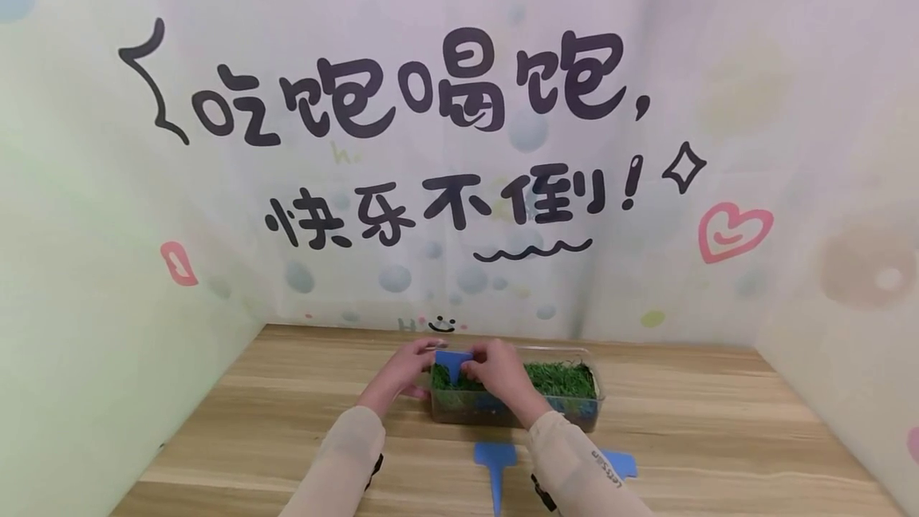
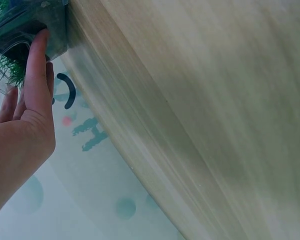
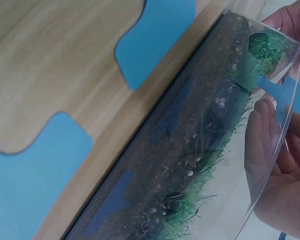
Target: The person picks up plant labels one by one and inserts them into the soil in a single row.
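A clear plastic planter box [image 1: 517,416] stands on the wooden table, holding brown soil and green grass [image 1: 563,379]. At its left end my left hand [image 1: 400,373] grips the box, one finger [image 2: 36,75] lying along the outside of the end wall. Over the left part of the box, my right hand [image 1: 500,373] pinches a blue T-shaped plant label [image 1: 454,359] between thumb and fingers. The label is upright among the grass, wide head on top; soil and grass hide its lower tip. Through the clear wall in the right wrist view, dark soil [image 3: 145,180] shows white pebbles and blue patches.
Two more blue plant labels lie on the table in front of the box: one [image 1: 495,457] between the forearms, another [image 1: 621,463] partly covered by the right sleeve. Behind the table hangs a pale printed backdrop [image 1: 459,286] with large black characters.
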`<state>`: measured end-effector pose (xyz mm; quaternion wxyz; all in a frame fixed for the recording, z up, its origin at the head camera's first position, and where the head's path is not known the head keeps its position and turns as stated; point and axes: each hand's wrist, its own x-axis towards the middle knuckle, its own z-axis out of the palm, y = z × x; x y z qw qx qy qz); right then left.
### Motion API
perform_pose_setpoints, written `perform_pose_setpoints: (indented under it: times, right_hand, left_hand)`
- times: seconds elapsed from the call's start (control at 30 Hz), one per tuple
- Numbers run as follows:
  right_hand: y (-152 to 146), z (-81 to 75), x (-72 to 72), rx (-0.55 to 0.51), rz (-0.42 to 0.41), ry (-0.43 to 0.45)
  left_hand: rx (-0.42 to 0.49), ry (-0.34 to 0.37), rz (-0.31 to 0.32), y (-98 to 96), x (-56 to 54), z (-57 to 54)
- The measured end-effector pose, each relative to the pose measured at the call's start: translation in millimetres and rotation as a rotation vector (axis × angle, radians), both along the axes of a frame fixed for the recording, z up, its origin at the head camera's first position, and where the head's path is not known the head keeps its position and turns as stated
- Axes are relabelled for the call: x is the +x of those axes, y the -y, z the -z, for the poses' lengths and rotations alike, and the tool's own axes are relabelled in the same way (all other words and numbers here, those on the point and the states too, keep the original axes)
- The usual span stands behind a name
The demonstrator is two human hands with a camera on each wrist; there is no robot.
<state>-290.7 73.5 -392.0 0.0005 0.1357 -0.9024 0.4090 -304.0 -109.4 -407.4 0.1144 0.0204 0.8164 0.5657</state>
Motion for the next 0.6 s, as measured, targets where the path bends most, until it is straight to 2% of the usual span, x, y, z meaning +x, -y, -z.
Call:
perform_pose_setpoints:
  times: [0.2, 0.43, 0.6]
  right_hand:
    - [2.2, 2.4, 0.7, 0.033, 0.014, -0.034]
    - [3.8, 4.9, 0.1, 0.081, 0.029, -0.086]
    - [-0.7, 8.3, -3.9, 0.068, 0.017, -0.097]
  left_hand:
    - [0.011, 0.022, -0.021, -0.7, 0.2, 0.8]
    - [0.008, 0.03, -0.013, 0.4, -1.6, 0.2]
    - [0.003, 0.025, -0.006, 0.2, -3.1, -0.6]
